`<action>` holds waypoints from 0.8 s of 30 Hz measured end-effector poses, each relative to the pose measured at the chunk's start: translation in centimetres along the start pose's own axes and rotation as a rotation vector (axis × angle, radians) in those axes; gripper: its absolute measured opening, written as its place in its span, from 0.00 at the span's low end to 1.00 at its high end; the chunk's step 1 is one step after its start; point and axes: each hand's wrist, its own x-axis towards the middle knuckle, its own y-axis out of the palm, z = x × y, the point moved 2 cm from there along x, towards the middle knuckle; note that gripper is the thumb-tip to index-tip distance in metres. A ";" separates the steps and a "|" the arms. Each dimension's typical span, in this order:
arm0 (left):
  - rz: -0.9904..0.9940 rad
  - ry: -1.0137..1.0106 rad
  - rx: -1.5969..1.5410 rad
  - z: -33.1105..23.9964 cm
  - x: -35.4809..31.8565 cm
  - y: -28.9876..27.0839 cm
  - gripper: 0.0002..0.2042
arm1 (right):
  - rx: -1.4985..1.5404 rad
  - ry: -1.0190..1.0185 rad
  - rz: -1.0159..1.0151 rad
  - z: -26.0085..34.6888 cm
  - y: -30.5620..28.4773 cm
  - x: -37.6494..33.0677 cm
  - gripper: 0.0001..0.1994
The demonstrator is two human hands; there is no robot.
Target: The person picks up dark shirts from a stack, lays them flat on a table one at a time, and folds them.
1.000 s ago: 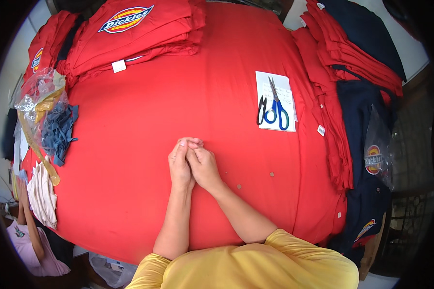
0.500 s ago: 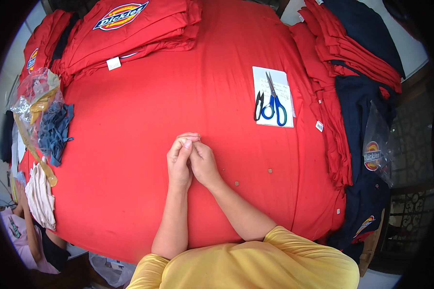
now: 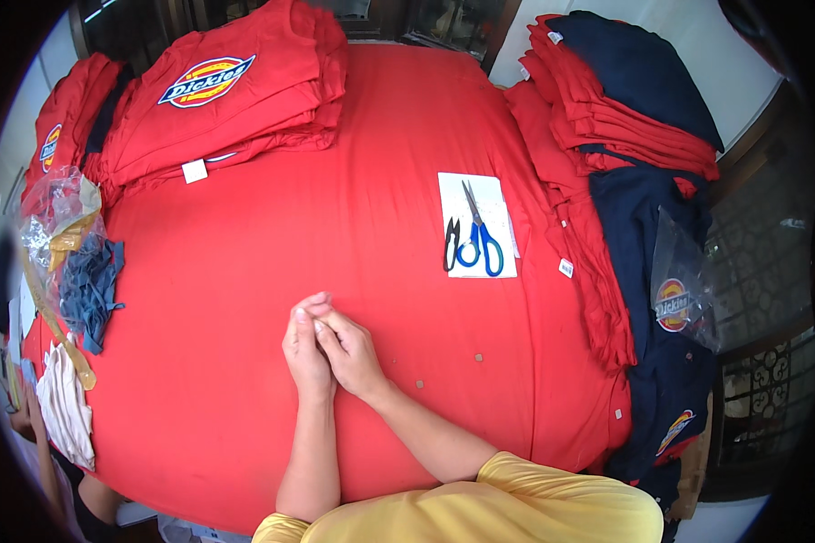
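Resting mid-table on the red shirt [image 3: 244, 299], left hand [image 3: 305, 348] and right hand [image 3: 351, 355] are pressed together, fingers curled; anything held cannot be told.

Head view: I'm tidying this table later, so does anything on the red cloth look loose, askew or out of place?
A few small pale scraps lie scattered on the red cloth right of the joined hands. The blue-handled scissors and small black snips rest neatly on a white sheet. Nothing looks spilled or damaged.
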 end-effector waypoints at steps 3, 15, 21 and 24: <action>-0.115 0.240 0.238 0.1 0.0 -0.5 0.11 | 0.041 0.075 -0.115 -0.3 -0.5 0.2 0.08; 0.316 -0.324 -0.406 1.6 0.2 -1.3 0.16 | 0.718 0.198 0.136 -0.2 -2.2 1.8 0.18; 0.416 -0.619 -0.847 2.5 -0.6 -1.0 0.21 | 0.912 0.180 0.226 0.0 -2.3 2.1 0.26; 0.502 -0.637 -0.834 2.1 -0.9 -0.6 0.22 | 1.039 0.228 0.314 -1.8 -3.2 2.1 0.25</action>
